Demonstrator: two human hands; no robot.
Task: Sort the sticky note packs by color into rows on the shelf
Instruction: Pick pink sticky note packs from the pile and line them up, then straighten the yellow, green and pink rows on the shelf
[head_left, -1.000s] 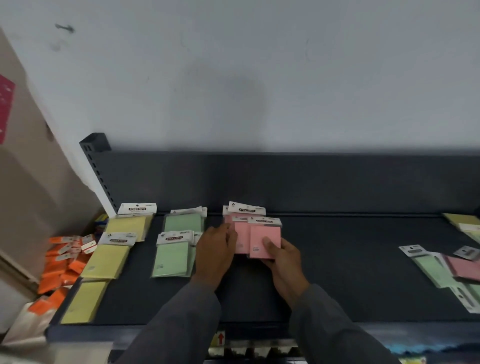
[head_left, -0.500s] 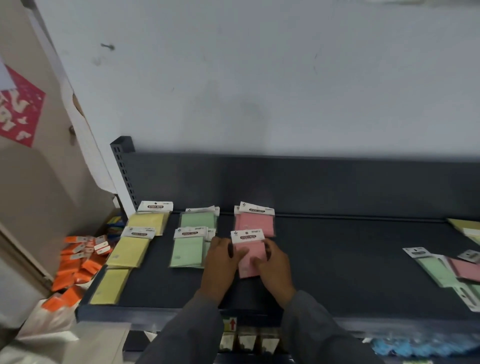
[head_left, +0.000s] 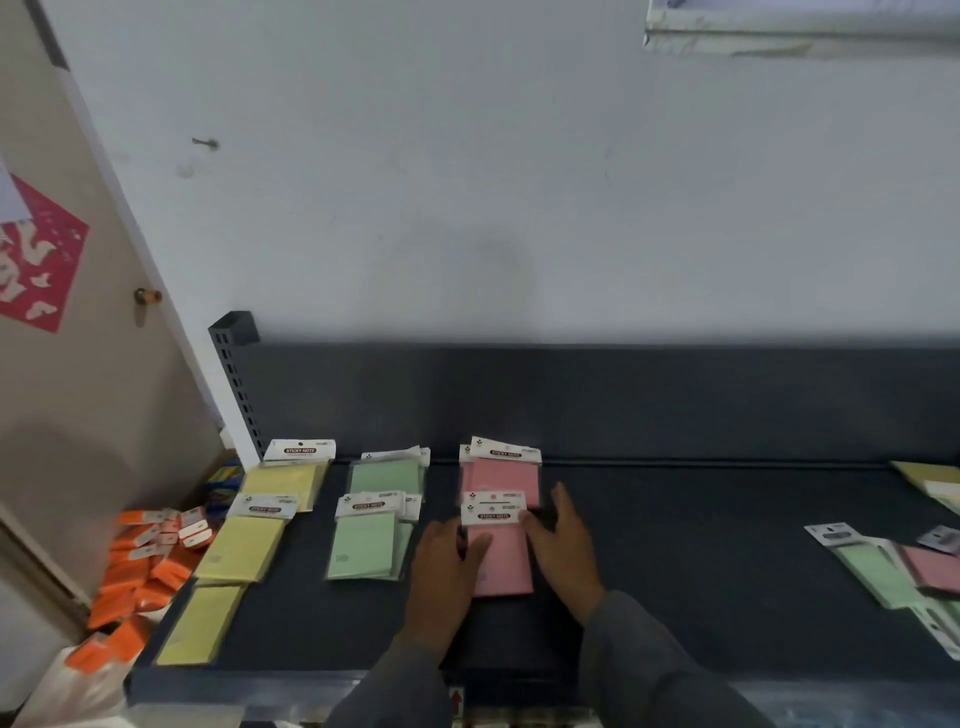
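Note:
On the dark shelf (head_left: 675, 571) lie three columns of sticky note packs: yellow packs (head_left: 241, 545) at the left, green packs (head_left: 366, 548) beside them, pink packs (head_left: 501, 478) in the middle. A front pink pack (head_left: 501, 558) lies flat on the shelf below the rear pink ones. My left hand (head_left: 441, 571) rests on its left edge and my right hand (head_left: 563, 545) presses against its right edge, fingers spread. Unsorted green and pink packs (head_left: 904, 569) lie mixed at the far right.
Orange packs (head_left: 145, 566) are heaped on the floor left of the shelf. A slotted upright post (head_left: 234, 384) stands at the shelf's back left corner. More yellow packs (head_left: 930, 480) sit at the far right rear. The shelf's back panel rises behind the rows.
The pink pack has come down from my hands onto the shelf in front of the rear pink packs. My hands have spread to its two sides. The camera has tilted up.

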